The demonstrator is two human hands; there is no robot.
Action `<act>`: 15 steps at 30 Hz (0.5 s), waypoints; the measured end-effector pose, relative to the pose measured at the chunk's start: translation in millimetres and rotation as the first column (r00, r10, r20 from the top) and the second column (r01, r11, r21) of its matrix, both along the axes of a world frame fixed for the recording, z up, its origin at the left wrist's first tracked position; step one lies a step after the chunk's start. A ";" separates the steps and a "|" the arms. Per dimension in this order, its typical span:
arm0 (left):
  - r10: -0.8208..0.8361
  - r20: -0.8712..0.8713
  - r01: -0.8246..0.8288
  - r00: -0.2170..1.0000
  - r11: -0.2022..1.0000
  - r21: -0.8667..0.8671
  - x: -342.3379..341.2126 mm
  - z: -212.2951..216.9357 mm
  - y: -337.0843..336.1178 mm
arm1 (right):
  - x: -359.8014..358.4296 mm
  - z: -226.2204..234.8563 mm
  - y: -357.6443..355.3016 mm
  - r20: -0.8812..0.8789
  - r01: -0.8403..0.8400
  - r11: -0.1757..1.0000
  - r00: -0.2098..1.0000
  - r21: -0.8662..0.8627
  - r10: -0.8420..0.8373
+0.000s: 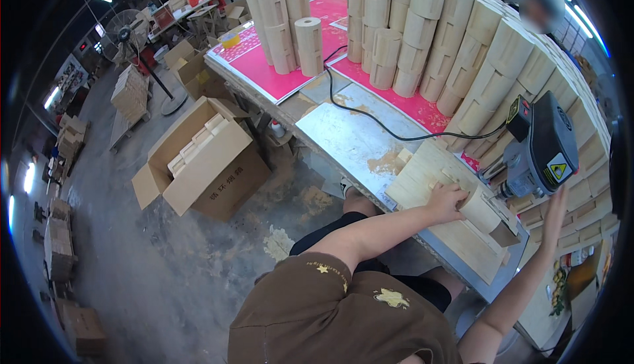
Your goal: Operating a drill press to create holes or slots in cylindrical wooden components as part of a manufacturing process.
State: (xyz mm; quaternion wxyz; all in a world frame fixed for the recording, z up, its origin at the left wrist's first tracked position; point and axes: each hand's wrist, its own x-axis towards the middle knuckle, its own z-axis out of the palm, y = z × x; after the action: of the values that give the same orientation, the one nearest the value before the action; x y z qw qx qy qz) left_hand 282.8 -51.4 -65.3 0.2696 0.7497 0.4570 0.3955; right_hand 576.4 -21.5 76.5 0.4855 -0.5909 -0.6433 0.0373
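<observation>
My left hand point(447, 200) grips a pale wooden cylinder point(481, 211) that lies on its side on a light wooden board point(422, 178), under the head of a black and grey drill press point(543, 145). My right hand point(553, 209) is raised at the right side of the machine with its fingers stretched out; whether it touches a lever is hidden. The cylinder's far end rests against a small wooden block point(506, 234).
Tall stacks of wooden cylinders point(456, 40) crowd the pink-covered bench point(264, 67) behind the machine. A black cable point(376, 123) crosses the metal tabletop. An open cardboard box point(205, 159) with wooden pieces sits on the dusty floor to the left, and a standing fan point(129, 31) is farther back.
</observation>
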 end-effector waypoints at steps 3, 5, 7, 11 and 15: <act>-0.033 0.072 0.030 0.997 0.998 0.050 -1.9 -0.8 -5.0 | 7.3 -61.6 -51.5 0.219 0.001 0.871 0.968 -0.492 0.122; -0.085 0.097 0.076 0.992 0.992 0.096 -7.7 -3.1 -3.2 | -45.7 -61.9 -96.6 0.520 0.003 0.932 0.830 -0.363 0.200; -0.299 0.225 0.254 0.927 0.944 0.211 -26.7 -9.5 -1.3 | -63.2 -64.0 -119.5 0.515 0.022 0.944 0.842 -0.331 0.161; -0.318 0.090 0.291 0.944 0.929 0.229 -92.5 8.1 -29.9 | -55.8 -80.8 -132.7 0.478 -0.068 0.965 0.859 -0.252 0.185; -0.265 0.019 0.265 0.964 0.964 0.001 -153.8 58.8 -56.7 | -96.4 -59.6 -147.3 0.472 -0.091 0.962 0.857 -0.257 0.208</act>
State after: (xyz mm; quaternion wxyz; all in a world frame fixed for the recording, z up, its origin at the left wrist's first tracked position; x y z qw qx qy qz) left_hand 129.0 -108.1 -6.5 0.3249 0.8000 0.3504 0.3627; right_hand 480.0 -168.8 16.9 0.2298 -0.5797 -0.7818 -0.0048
